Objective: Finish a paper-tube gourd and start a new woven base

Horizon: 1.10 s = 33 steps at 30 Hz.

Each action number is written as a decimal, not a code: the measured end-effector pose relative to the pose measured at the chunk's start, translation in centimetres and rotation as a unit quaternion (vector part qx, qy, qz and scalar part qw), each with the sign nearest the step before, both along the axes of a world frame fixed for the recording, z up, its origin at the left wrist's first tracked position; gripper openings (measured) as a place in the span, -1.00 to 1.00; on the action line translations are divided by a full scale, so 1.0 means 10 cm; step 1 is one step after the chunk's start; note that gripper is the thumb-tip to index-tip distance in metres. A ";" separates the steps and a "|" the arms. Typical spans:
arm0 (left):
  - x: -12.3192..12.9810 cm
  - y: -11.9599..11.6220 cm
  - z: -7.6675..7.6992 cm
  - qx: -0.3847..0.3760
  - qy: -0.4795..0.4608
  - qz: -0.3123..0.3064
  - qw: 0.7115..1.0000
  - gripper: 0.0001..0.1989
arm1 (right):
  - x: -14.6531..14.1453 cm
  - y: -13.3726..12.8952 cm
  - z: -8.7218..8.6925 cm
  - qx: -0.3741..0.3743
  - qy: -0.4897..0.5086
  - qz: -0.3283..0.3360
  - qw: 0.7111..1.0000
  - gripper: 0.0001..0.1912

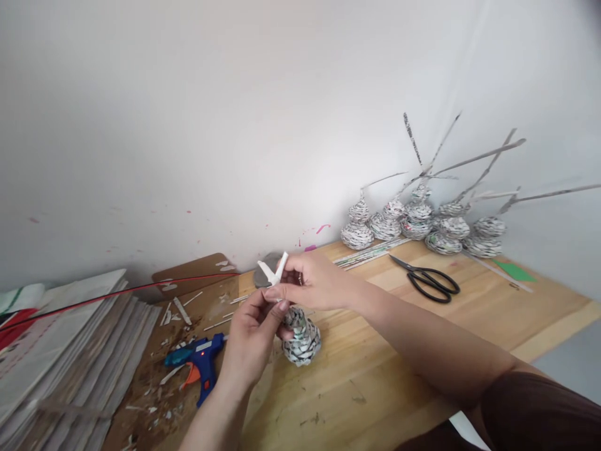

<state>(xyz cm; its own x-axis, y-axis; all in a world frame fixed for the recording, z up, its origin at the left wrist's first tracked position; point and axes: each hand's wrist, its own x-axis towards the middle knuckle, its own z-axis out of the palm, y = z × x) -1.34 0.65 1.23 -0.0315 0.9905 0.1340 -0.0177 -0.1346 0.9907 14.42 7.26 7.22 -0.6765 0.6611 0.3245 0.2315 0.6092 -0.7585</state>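
A gourd-shaped form woven from printed paper strips (302, 341) is at the middle of the wooden table. My left hand (256, 332) is closed at its neck, the thumb and fingers pinching near the top. Above it, my right hand (312, 282) pinches the base of white paper strips (275, 273), whose two ends stick up in a V. The thumbs of both hands are close together. Fingers hide the spot where the strips meet the neck.
Left lie a blue glue gun (204, 363), scraps on brown cardboard (154, 376) and a newspaper stack (70, 363). Right are black scissors (429, 280), paper sticks (370, 254), a green piece (515, 270) and several woven gourds (357, 228) with long sticks, by the wall.
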 end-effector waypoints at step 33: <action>0.03 0.02 0.00 0.002 -0.041 0.014 0.999 -0.74 | -0.12 0.11 -0.19 -0.202 0.101 0.036 0.974 -0.50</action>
